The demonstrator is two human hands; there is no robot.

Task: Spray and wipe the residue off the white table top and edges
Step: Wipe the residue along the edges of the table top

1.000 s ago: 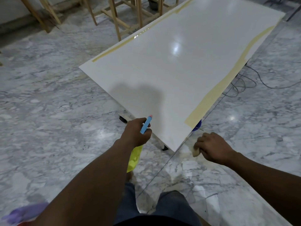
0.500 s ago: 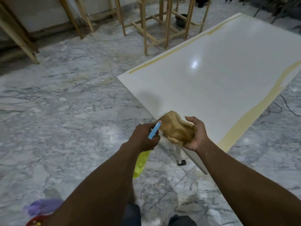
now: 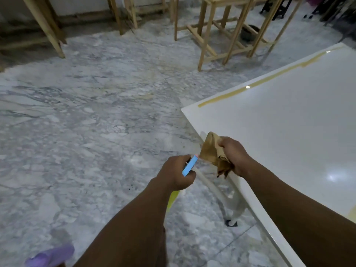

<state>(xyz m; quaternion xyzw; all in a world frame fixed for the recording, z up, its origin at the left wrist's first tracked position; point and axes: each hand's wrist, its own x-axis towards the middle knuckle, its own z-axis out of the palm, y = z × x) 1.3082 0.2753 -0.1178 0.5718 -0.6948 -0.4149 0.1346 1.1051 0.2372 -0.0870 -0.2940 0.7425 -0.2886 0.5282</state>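
The white table top [image 3: 279, 132] fills the right side, with a yellowish residue strip [image 3: 250, 86] along its far edge. My left hand [image 3: 173, 174] grips a spray bottle; its blue trigger head [image 3: 189, 165] points toward the cloth and its yellow body [image 3: 172, 199] hangs below my fist. My right hand [image 3: 236, 155] is closed on a crumpled brown cloth [image 3: 212, 151], held over the table's near left edge, just right of the sprayer's nozzle.
Marble floor [image 3: 86, 132] spreads to the left. Wooden stools and frames [image 3: 221, 35] stand at the back. A white table leg [image 3: 237, 209] drops under the near edge. Something purple [image 3: 52, 255] lies at the bottom left.
My right hand rose from below the table corner with the brown cloth and brought it up beside the sprayer. The view swung left, so the table now sits further right.
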